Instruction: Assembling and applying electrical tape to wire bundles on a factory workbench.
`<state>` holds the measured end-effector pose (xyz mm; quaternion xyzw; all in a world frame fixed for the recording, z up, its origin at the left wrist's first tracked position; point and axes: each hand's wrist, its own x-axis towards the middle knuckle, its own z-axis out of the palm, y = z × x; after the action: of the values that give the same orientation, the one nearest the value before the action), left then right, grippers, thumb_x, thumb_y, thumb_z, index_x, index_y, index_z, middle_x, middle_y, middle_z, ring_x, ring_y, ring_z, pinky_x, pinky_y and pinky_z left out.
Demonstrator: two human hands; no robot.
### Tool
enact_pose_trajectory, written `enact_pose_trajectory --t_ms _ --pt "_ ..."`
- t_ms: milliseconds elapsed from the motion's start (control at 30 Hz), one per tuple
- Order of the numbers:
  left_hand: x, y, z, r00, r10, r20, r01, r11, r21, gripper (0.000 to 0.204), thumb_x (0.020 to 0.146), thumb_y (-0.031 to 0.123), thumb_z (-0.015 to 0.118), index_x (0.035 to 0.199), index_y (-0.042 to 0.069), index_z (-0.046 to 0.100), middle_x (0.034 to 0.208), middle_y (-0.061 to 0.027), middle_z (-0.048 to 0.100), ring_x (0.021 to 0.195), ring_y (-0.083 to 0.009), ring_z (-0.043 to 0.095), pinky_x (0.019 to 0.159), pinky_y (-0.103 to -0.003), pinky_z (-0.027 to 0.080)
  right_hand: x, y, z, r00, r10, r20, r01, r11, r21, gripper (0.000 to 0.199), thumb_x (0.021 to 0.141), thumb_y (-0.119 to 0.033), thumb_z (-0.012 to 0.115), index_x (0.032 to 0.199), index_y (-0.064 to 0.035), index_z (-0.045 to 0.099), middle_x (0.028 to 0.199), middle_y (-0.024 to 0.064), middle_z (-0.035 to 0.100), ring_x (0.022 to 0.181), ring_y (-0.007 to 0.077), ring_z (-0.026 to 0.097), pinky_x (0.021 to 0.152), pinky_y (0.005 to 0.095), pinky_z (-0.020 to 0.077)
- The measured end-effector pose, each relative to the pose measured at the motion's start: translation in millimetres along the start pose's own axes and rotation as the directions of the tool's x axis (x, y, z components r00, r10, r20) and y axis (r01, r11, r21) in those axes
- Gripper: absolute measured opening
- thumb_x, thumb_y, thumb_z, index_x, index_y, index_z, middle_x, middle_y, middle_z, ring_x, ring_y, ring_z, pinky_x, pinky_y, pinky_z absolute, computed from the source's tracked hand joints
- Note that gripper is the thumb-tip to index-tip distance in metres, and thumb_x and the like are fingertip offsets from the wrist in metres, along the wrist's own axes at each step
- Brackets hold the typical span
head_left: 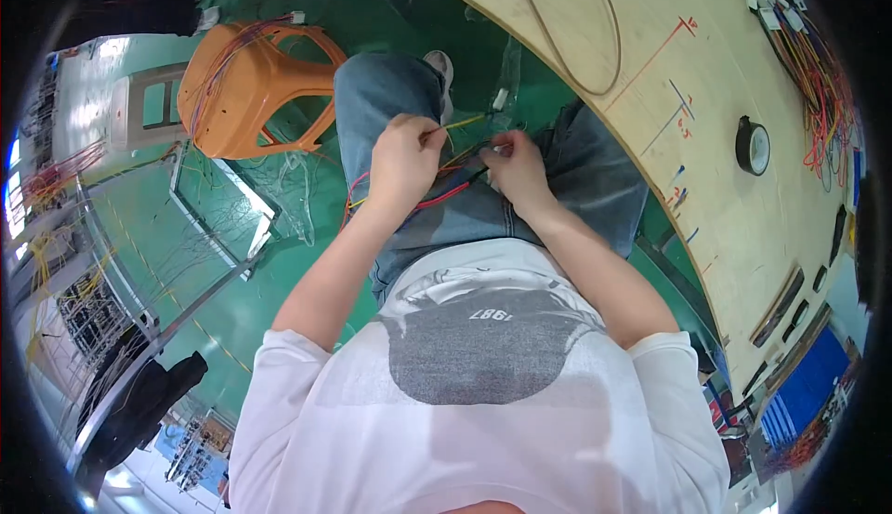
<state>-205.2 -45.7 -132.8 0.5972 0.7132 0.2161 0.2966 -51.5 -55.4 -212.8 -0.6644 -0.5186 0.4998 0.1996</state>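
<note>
Above my lap, my left hand (406, 163) is closed in a pinch at the near end of a yellow wire (465, 122). The wire runs right, toward a small white connector (501, 98) between my knees. To its right, my right hand (520, 172) is pinched on a wire bundle with a dark wrapped part, which the fingers partly hide. Red wires (444, 196) from this bundle cross my thighs and pass under my left wrist. More yellow and red strands hang beside my left leg.
A wooden table (641, 77) with drawn marks curves along the right, bearing a tape roll (754, 146) and a pile of coloured wires (818, 86). On the left stand an orange stool (251, 86) with wires on it and a metal rack (167, 328) hung with wires.
</note>
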Motion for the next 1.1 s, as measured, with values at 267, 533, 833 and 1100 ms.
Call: enact_pose_trajectory --t_ms 267,533,833,1100 --pt "-31 28 -16 0.983 -0.182 -0.030 0.149 0.878 -0.455 0.007 0.076 0.004 0.057 0.079 -0.003 0.056 0.064 -0.0085 0.057 0.057 -0.0090 0.052 0.051 -0.023 0.041 -22 -101 -35 0.981 -0.030 0.193 -0.108 0.741 0.663 0.026 0.082 -0.019 0.052 0.103 -0.0023 0.053 0.085 0.0043 0.059 0.073 0.0082 0.051 0.065 0.0203 0.0390" --pt "-37 35 -12 0.989 -0.021 -0.148 -0.037 0.924 -0.380 0.007 0.076 0.005 0.057 0.077 -0.002 0.057 0.064 -0.0088 0.055 0.054 -0.0116 0.051 0.050 -0.024 0.041 -16 -101 -49 0.956 0.215 0.198 -0.269 0.387 0.882 0.017 0.083 -0.013 0.050 0.097 -0.0050 0.046 0.090 0.0110 0.059 0.080 0.0172 0.056 0.069 0.0255 0.0422" --pt "-39 57 -24 0.993 -0.047 -0.111 -0.011 0.885 -0.466 0.008 0.079 0.007 0.055 0.077 -0.001 0.056 0.062 -0.0007 0.053 0.057 -0.0040 0.046 0.050 -0.019 0.037 -42 -119 -61 0.963 -0.047 0.265 -0.245 0.258 0.935 0.021 0.085 -0.019 0.048 0.096 -0.0013 0.052 0.089 0.0131 0.059 0.083 0.0205 0.057 0.074 0.0308 0.0442" --pt "-51 71 -82 0.944 0.329 -0.024 -0.282 0.766 -0.577 0.023 0.079 0.017 0.054 0.094 0.001 0.057 0.087 -0.0115 0.056 0.080 -0.0228 0.055 0.074 -0.031 0.042 -80 -177 -120 0.900 -0.419 0.119 0.253 0.725 0.640 0.018 0.088 -0.014 0.042 0.082 0.0009 0.051 0.056 0.0000 0.043 0.044 0.0061 0.036 0.042 0.0216 0.0339"
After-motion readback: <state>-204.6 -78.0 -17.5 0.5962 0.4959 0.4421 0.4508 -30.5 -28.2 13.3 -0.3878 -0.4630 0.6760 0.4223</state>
